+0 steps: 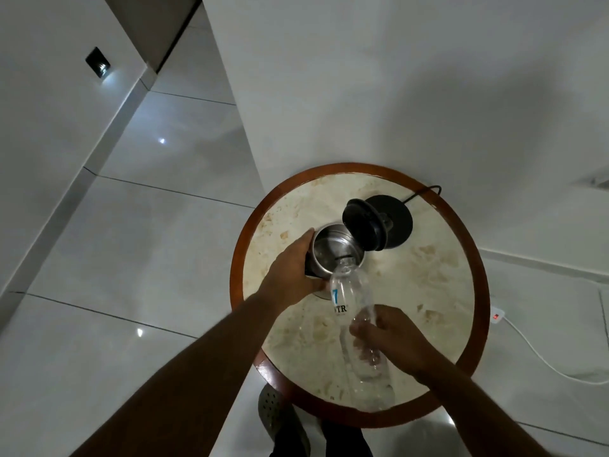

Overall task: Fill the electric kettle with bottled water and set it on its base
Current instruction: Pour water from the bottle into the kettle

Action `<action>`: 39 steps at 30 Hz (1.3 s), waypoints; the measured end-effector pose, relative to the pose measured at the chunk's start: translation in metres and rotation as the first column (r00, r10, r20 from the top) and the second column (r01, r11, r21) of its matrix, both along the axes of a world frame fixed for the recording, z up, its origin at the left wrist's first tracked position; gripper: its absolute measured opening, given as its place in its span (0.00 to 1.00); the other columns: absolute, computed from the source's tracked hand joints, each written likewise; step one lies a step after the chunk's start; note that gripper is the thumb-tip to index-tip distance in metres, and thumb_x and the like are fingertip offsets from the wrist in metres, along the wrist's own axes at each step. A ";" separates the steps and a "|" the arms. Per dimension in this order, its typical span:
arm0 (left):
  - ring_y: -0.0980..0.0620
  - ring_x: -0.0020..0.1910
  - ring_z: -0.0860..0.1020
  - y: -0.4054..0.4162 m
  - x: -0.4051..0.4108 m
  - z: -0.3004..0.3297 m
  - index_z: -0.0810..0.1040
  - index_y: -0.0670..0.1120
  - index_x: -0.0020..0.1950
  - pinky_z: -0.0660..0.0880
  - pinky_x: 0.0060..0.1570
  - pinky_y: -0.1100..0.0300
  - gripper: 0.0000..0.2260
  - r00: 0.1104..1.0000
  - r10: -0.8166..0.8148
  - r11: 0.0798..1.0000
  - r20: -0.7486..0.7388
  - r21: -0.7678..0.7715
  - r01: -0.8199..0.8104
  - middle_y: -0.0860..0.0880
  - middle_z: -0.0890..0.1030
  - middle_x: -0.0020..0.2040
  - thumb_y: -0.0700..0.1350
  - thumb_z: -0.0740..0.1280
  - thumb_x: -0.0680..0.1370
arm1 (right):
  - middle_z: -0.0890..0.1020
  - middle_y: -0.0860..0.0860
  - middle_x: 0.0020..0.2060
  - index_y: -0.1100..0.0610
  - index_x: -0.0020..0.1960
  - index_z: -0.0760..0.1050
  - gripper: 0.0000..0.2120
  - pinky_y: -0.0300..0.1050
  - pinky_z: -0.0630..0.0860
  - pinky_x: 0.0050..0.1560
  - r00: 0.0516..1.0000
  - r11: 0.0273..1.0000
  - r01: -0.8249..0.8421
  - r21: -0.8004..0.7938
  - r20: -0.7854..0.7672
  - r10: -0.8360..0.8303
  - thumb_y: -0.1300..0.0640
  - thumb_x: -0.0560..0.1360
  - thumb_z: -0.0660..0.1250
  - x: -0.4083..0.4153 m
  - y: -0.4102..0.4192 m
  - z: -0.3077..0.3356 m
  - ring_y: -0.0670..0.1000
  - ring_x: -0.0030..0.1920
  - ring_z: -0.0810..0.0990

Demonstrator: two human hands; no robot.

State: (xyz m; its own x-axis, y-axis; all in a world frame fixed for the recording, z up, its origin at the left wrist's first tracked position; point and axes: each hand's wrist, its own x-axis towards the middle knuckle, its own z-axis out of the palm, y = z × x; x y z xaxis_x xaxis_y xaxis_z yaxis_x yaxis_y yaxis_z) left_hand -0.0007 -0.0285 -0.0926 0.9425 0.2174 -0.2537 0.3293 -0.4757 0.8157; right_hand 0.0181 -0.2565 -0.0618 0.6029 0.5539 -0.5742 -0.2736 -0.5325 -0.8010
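Note:
A steel electric kettle (333,247) stands on the round marble-topped table (428,285), its black lid (362,224) swung open toward the back. My left hand (293,275) grips the kettle's left side at the handle. My right hand (392,338) holds a clear plastic water bottle (354,301) tilted down, its mouth over the kettle's opening. The black round base (395,222) lies just behind the kettle, partly hidden by the lid.
A black cord (425,191) runs from the base over the table's back edge. A white power strip (497,315) with a red light and white cable lies on the floor at the right. A white wall rises behind the table. My foot in a sandal (280,420) shows below the table.

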 end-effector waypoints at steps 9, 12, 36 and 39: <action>0.50 0.67 0.73 0.001 -0.001 -0.010 0.61 0.58 0.74 0.63 0.57 0.69 0.41 1.000 -0.001 0.998 -0.029 0.057 0.002 0.54 0.74 0.70 0.52 0.80 0.66 | 0.84 0.55 0.37 0.55 0.44 0.84 0.19 0.51 0.80 0.41 0.925 0.999 0.038 0.024 -0.379 -0.026 0.39 0.69 0.69 0.009 -0.003 0.024 0.56 0.37 0.84; 0.48 0.68 0.72 0.001 -0.001 -0.010 0.61 0.55 0.75 0.65 0.59 0.64 0.43 0.999 -0.006 0.999 -0.035 0.052 0.008 0.53 0.74 0.70 0.53 0.80 0.66 | 0.86 0.58 0.49 0.53 0.50 0.83 0.22 0.58 0.80 0.53 0.903 0.999 0.042 0.029 -0.428 -0.026 0.36 0.69 0.67 0.017 0.001 0.034 0.60 0.50 0.84; 0.51 0.52 0.81 -0.052 -0.067 0.007 0.76 0.50 0.65 0.81 0.53 0.51 0.22 0.820 0.165 0.698 -0.548 -0.522 -0.490 0.51 0.81 0.54 0.47 0.72 0.71 | 0.84 0.46 0.52 0.48 0.58 0.78 0.28 0.48 0.79 0.55 0.991 0.985 -0.091 -0.144 -0.107 0.076 0.42 0.61 0.80 -0.002 -0.009 -0.029 0.45 0.51 0.82; 0.52 0.53 0.81 -0.066 -0.064 0.014 0.76 0.54 0.59 0.80 0.53 0.50 0.30 0.868 0.164 0.793 -0.469 -0.461 -0.399 0.54 0.81 0.54 0.60 0.76 0.60 | 0.81 0.44 0.56 0.46 0.59 0.75 0.27 0.46 0.77 0.58 0.992 0.982 -0.117 -0.150 0.022 0.122 0.47 0.62 0.80 -0.011 -0.005 -0.038 0.43 0.55 0.78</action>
State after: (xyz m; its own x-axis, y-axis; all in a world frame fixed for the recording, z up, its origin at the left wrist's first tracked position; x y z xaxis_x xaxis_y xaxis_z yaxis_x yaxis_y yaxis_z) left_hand -0.0646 -0.0950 -0.0790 0.6560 0.1774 -0.7336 0.7173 0.1559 0.6791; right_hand 0.0076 -0.2612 -0.1002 0.5562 0.5330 -0.6376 -0.1774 -0.6734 -0.7177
